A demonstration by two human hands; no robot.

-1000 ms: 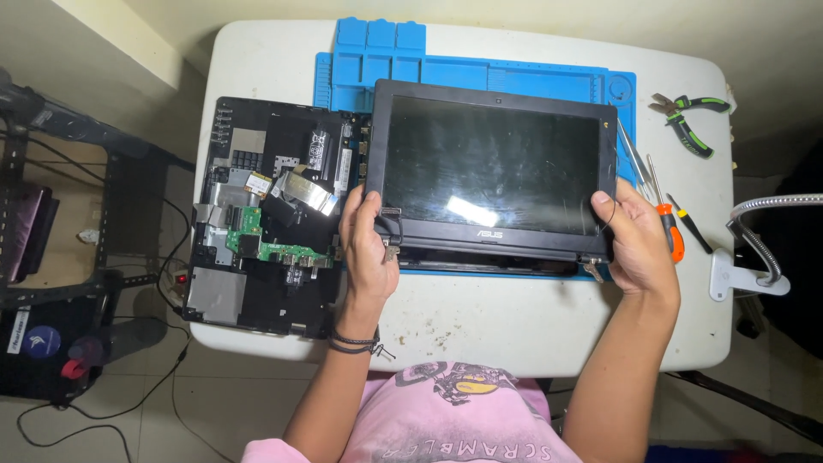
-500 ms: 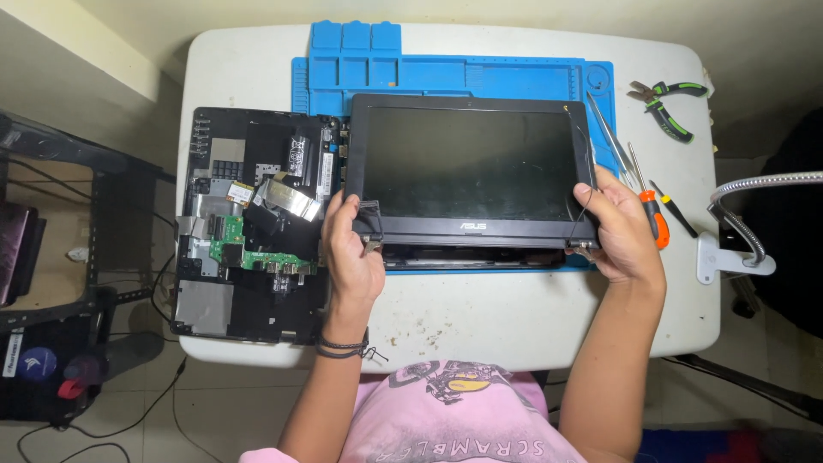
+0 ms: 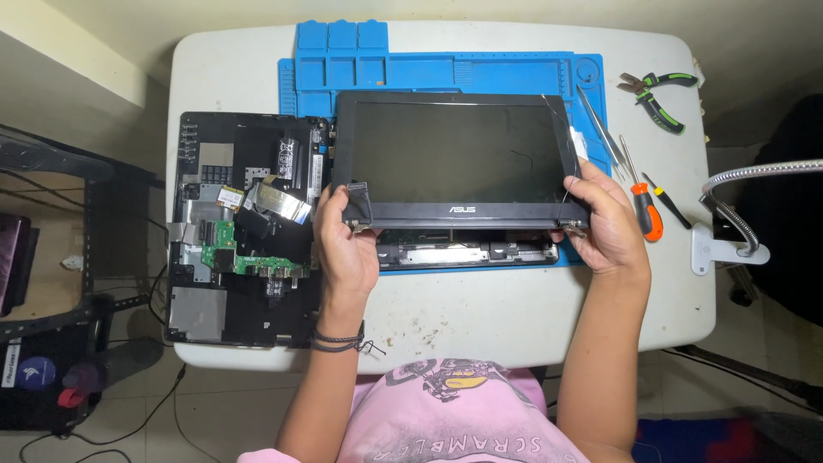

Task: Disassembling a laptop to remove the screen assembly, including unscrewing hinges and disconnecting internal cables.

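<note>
Both hands grip a detached laptop screen panel point(image 3: 454, 154) at its lower corners, in the middle of the frame. The left hand point(image 3: 345, 236) is closed around the lower left corner by the hinge, thumb on top; the right hand point(image 3: 604, 225) is closed around the lower right corner in the same way. The panel is dark and lies over a blue work mat point(image 3: 446, 64) on the white counter point(image 3: 514, 317). Just below the panel's bottom edge a narrow black frame piece point(image 3: 467, 253) shows on the mat. To the left of centre — touching the mat's edge — sits the opened laptop base point(image 3: 240, 231), its green circuit board and flat cables exposed. At the right of the frame lie tweezers point(image 3: 600, 124), an orange-handled screwdriver point(image 3: 643, 206) and a small black screwdriver point(image 3: 667, 199); green-handled pliers point(image 3: 656, 93) sit at the upper right.
</note>
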